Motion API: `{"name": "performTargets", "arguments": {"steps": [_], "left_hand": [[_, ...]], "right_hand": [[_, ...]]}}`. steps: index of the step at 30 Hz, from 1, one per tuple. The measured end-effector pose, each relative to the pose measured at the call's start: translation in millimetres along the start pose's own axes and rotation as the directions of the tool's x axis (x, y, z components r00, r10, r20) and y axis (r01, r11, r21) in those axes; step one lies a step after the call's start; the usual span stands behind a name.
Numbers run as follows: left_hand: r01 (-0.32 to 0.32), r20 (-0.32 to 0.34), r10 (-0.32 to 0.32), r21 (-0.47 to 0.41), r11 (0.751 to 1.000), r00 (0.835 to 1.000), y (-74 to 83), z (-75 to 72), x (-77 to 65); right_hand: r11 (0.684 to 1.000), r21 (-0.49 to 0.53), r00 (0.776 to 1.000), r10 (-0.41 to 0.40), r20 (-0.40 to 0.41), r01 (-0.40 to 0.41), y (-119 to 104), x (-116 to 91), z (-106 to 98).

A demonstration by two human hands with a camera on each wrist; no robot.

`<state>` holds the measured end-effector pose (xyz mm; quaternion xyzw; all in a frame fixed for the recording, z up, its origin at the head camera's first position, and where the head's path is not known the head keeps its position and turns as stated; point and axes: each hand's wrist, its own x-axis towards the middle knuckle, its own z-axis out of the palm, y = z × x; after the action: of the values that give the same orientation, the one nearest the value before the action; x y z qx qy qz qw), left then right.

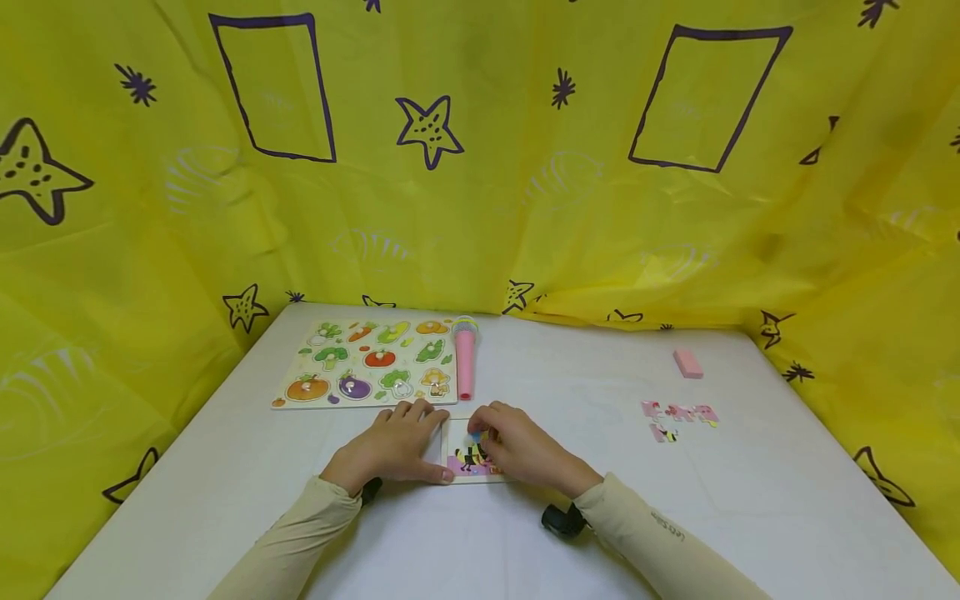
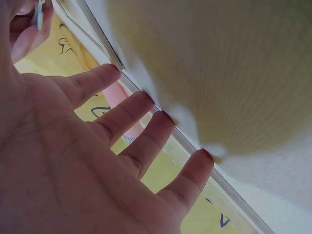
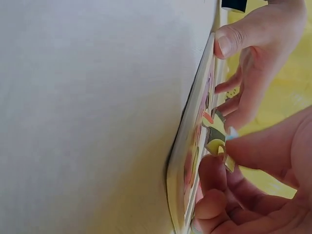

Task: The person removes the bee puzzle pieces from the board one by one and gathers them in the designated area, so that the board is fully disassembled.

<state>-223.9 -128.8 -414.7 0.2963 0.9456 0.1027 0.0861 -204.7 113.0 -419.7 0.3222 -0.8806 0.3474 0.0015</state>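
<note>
A small white-framed jigsaw tray (image 1: 477,480) lies near the front middle of the table, with a pink, yellow and black picture partly filling it. My left hand (image 1: 397,443) spans its left side, the thumb touching the lower left corner. In the left wrist view, the fingers (image 2: 146,134) are spread, tips against a board edge. Above the tray, my right hand (image 1: 519,443) pinches a jigsaw piece (image 3: 215,136) between thumb and fingers. Yellow and dark patches show on that piece, which is tilted in the right wrist view. The right hand covers the tray's right part.
Behind the left hand lies a vegetable knob-puzzle board (image 1: 408,377), with a pink toy microphone (image 1: 466,367) beside it. Loose jigsaw pieces (image 1: 681,412) lie to the right, below a pink block (image 1: 687,364). A yellow patterned curtain (image 1: 495,208) hangs around the table.
</note>
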Motion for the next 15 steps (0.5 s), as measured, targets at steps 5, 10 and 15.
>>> {"name": "performTargets", "arguments": {"steps": [5,10,15], "left_hand": [[-0.001,-0.003,0.001,-0.001,1.0,1.0,-0.7,0.2,0.2],[-0.009,-0.005,0.009,-0.011,1.0,1.0,-1.0,0.1,0.6],[-0.004,0.002,0.004,-0.005,1.0,1.0,-2.3,0.9,1.6]], "right_hand": [[0.994,0.073,0.996,0.084,-0.024,-0.082,0.8,1.6,1.6],[0.972,0.157,0.98,0.189,-0.07,-0.176,1.9,1.5,-2.3],[0.945,0.226,0.959,0.265,-0.104,-0.237,3.1,-2.6,-15.7]]}}
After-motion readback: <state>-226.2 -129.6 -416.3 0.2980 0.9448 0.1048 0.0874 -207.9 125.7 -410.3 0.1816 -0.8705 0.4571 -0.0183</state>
